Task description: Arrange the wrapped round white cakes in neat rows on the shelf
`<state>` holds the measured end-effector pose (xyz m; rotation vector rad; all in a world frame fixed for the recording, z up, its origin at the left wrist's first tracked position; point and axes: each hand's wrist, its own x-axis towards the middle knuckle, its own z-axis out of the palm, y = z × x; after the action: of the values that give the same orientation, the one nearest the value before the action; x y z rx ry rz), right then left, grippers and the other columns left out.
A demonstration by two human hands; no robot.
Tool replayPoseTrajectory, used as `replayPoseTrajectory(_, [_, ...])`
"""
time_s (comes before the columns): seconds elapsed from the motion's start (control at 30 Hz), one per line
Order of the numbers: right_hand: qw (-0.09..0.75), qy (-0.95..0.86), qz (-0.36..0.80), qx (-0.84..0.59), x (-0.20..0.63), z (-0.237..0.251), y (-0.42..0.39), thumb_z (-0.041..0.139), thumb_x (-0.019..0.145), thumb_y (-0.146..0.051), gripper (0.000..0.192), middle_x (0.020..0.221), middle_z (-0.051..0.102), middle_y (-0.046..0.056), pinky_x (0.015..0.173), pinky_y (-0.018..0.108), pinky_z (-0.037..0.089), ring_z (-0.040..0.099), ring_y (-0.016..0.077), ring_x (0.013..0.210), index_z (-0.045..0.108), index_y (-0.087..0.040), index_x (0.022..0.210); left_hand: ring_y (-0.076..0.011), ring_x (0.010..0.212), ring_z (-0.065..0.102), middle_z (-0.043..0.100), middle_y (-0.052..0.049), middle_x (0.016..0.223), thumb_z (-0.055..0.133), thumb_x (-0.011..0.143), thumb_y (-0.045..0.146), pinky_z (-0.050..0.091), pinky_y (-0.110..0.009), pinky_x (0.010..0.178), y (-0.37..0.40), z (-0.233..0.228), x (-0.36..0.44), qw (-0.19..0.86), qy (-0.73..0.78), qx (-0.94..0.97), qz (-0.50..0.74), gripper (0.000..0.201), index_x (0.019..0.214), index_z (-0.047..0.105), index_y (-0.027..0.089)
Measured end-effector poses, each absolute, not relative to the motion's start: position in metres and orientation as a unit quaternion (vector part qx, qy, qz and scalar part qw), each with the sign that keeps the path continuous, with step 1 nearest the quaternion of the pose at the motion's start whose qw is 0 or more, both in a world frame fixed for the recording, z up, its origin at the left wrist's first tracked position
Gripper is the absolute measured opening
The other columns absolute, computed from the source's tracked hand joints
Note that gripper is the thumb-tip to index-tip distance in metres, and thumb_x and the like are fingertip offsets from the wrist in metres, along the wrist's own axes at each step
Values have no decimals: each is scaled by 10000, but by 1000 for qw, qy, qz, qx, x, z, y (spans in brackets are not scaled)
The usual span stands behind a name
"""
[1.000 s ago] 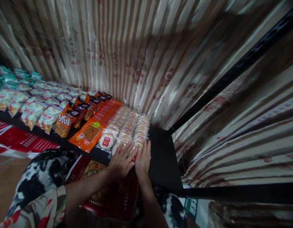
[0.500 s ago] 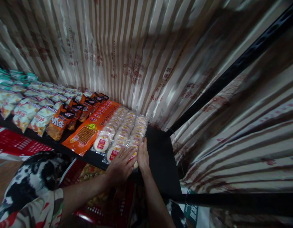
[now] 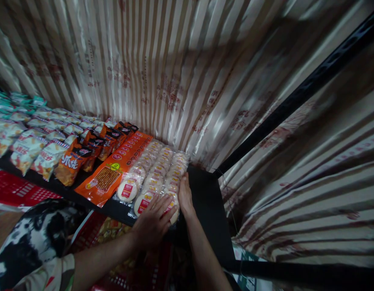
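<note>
Three rows of rice crackers (image 3: 154, 179) in clear wrappers, with red labels, lie overlapping at the right part of the black shelf (image 3: 208, 206). My left hand (image 3: 155, 220) rests on the front ends of the middle and right rows, its fingers spread over the wrappers. Along the outer side of the right row, my right hand (image 3: 186, 197) is held flat with fingers stretched out, touching the packs. Just left of the crackers lies a flat orange snack bag (image 3: 114, 171) with a picture of brown sticks.
Orange and black snack bags (image 3: 68, 163), white snack bags (image 3: 28, 149) and green bags (image 3: 5, 103) stand in rows on the left. A striped curtain (image 3: 175, 60) hangs behind. A black post (image 3: 280, 101) rises at the right corner. Below are red baskets (image 3: 23, 190).
The view has shifted slightly, so the shelf goods sit a little lower. My right hand has slid slightly farther back along the right row. My left hand remains on the front crackers.
</note>
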<state>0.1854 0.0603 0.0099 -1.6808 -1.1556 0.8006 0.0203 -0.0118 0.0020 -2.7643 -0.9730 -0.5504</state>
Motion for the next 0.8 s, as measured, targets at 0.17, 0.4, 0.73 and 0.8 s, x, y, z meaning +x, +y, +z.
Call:
replayPoseTrajectory(0.17, [467,-473,319,-676,185,5,62,139,851,-736,937,1570,175,103,1186,305,85,144,169,1451,202,-62,1499,-236,1404,288,401,-107,1480,367,966,325,151,-421,1157,-12,5,21,92,-322,-922,-194,481,1424,382,181])
replayPoseTrajectory(0.4, [492,-434,332,-678,199,6,83,147,828,-770,966,1570,181,101,1181,321,117,151,187,1450,186,-83,1506,-224,1406,278,415,-88,1472,382,961,300,132,-398,1166,-12,4,20,106,-321,-915,-218,449,1395,424,192])
replayPoseTrajectory(0.73, [536,-407,350,-652,209,-2,102,233,815,-781,967,1556,219,98,1182,338,118,182,188,1443,234,-91,1494,-248,1415,272,394,-91,1486,424,951,305,150,-421,1178,-12,-5,19,120,-314,-911,-240,497,1432,377,185])
replayPoseTrajectory(0.8, [550,-395,344,-650,214,-3,113,238,814,-781,952,1552,236,92,1179,348,140,189,191,1441,268,-106,1484,-249,1416,271,388,-95,1489,430,950,297,164,-426,1178,-12,-6,19,114,-312,-911,-244,504,1437,366,184])
